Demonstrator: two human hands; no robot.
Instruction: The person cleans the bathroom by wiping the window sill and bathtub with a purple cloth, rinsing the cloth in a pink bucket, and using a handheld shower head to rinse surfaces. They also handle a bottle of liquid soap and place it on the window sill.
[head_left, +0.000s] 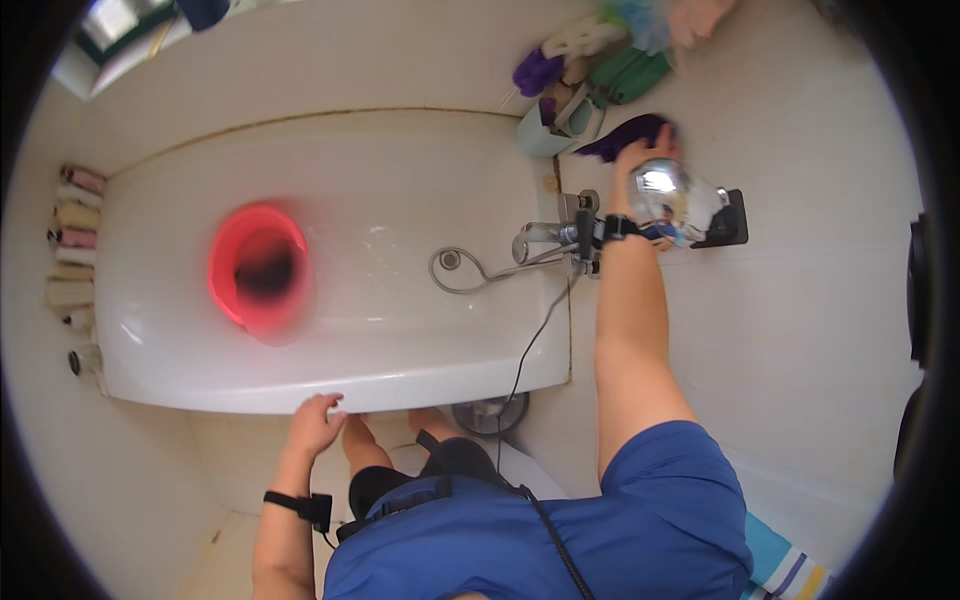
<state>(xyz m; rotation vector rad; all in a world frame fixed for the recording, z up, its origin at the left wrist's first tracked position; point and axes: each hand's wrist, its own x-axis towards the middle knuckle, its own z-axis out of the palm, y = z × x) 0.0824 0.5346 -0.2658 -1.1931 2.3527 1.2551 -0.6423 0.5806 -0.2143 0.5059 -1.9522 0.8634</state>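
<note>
My right hand (646, 154) reaches up past the chrome bath mixer tap (551, 232) to the tiled wall, against a dark purple cloth (626, 137). Part of that hand is hidden behind the chrome shower head (667, 196), and whether it grips the cloth is unclear. Over the outer rim of the white bathtub (405, 379), my left hand (318, 424) hangs with its fingers loosely curled and nothing in it. Inside the tub at the left stands a pink-red bucket (225, 277), blurred, with something dark (266, 271) in it.
A metal shower hose (487, 280) lies by the drain (449, 259). A pale green holder (541, 131) with cloths and gloves hangs at the tub's far right corner. Bottles (77, 217) line the left end. A dark round basin (491, 415) sits on the floor beside the tub.
</note>
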